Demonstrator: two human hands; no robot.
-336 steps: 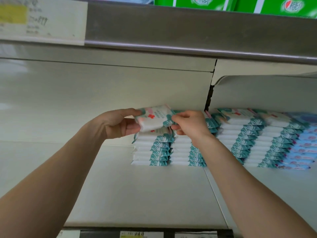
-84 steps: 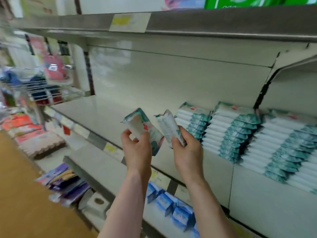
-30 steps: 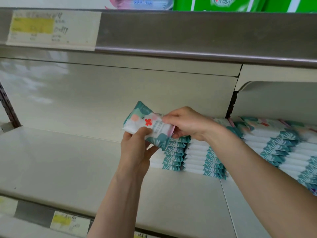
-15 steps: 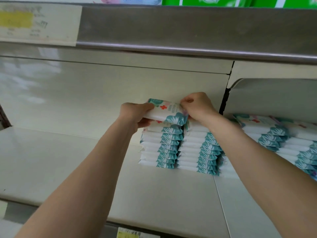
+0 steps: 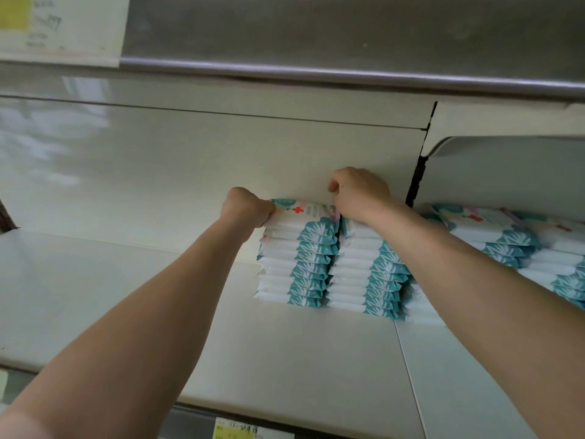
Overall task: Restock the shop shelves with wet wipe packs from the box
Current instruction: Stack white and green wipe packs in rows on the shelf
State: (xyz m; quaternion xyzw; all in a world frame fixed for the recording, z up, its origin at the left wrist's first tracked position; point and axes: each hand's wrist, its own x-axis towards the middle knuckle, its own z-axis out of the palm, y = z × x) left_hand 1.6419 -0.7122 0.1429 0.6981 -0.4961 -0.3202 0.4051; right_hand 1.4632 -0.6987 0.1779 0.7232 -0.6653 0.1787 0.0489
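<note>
Head view: my left hand [image 5: 248, 206] curled round left end of top pack [image 5: 305, 213], which lies flat atop leftmost stack [image 5: 294, 267] on shelf [image 5: 126, 296]. My right hand [image 5: 361, 194] curled at pack's right end, above next stack [image 5: 364, 274]; pinching or not, I cannot tell.

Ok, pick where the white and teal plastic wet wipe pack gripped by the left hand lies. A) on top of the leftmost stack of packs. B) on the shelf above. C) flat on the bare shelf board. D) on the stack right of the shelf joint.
A: the white and teal plastic wet wipe pack lies on top of the leftmost stack of packs, and the left hand grips its left end.
</note>
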